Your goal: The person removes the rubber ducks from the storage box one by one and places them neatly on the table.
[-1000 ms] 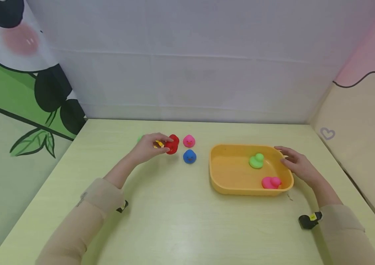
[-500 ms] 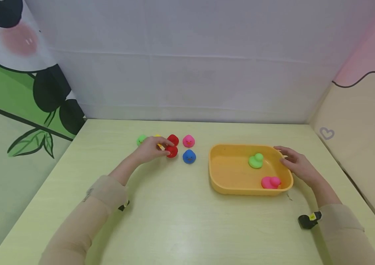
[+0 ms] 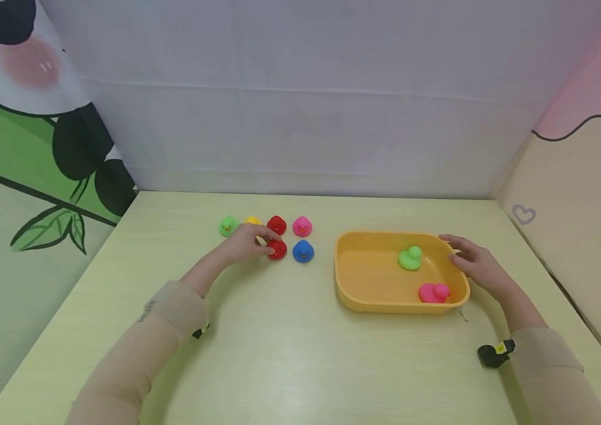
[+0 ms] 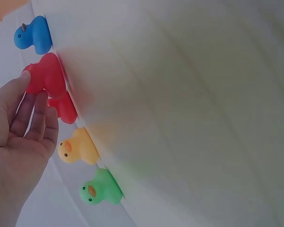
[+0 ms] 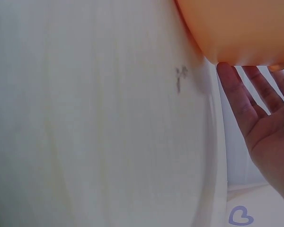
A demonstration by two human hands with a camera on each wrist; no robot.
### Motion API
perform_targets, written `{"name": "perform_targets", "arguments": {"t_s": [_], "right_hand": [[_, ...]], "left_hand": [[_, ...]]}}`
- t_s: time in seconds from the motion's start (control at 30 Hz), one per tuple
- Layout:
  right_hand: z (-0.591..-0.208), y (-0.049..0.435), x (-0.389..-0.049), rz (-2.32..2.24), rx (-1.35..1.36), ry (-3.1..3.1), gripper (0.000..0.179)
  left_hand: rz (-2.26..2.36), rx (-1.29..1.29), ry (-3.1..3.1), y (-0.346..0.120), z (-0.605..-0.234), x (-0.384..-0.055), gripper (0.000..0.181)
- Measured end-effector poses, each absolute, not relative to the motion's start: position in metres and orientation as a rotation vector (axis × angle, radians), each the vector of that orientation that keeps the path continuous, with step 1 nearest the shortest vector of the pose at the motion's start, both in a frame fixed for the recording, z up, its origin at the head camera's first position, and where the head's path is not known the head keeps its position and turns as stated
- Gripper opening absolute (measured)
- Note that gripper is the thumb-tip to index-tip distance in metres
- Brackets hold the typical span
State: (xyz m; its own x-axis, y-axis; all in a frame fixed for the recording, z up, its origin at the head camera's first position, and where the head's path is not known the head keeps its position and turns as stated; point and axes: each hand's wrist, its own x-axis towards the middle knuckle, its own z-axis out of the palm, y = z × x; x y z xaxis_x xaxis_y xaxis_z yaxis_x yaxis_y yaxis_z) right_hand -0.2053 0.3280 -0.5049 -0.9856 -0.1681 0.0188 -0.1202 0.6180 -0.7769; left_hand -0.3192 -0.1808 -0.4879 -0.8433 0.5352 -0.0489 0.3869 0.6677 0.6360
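Observation:
In the head view my left hand pinches a red rubber duck between thumb and fingers, low over the table. The left wrist view shows that red duck with the thumb on its head side and the fingers under it. Behind it sits a second red duck, and a blue duck stands just to its right. My right hand rests with loosely extended fingers against the right end of a yellow tray. In the right wrist view the fingertips touch the tray's outer wall.
A green duck, a partly covered yellow duck and a pink duck share the back row with the second red one. Inside the tray lie a green duck and a pink duck. A cloth wall stands behind the table.
My left hand has brought the red duck toward the front and down, from overlapping the back-row red duck to beside the blue one. The right hand and the tray have stayed in place.

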Motion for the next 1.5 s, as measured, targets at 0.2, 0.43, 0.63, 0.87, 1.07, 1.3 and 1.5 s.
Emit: {"name": "perform_targets", "arguments": {"t_s": [0.2,0.43,0.63,0.87,1.07,1.3,1.5], "right_hand": [[-0.507,0.328,-0.206,-1.314,-0.222,2.779,0.049],[-0.507,0.328,-0.207,-1.310,-0.224,2.780,0.049],[-0.508,0.329,-0.208,-1.306,-0.242,2.797,0.048],[-0.508,0.329,-0.208,-1.304,-0.243,2.801,0.048],[-0.506,0.327,-0.207,-1.322,-0.250,2.791,0.048],[-0.504,0.327,-0.206,-1.316,-0.237,2.792,0.049],[-0.502,0.327,-0.205,-1.331,-0.226,2.770,0.050]], "left_hand": [[0.926,0.722,2.644,-0.181,-0.489,-0.320,0.031],[0.914,0.693,2.646,-0.182,-0.491,-0.320,0.032],[0.952,0.710,2.655,-0.183,-0.489,-0.319,0.032],[1.029,0.754,2.678,-0.181,-0.477,-0.315,0.029],[1.091,0.806,2.692,-0.176,-0.464,-0.308,0.028],[1.139,0.836,2.687,-0.163,-0.447,-0.293,0.028],[1.154,0.792,2.676,-0.149,-0.431,-0.276,0.031]]}}
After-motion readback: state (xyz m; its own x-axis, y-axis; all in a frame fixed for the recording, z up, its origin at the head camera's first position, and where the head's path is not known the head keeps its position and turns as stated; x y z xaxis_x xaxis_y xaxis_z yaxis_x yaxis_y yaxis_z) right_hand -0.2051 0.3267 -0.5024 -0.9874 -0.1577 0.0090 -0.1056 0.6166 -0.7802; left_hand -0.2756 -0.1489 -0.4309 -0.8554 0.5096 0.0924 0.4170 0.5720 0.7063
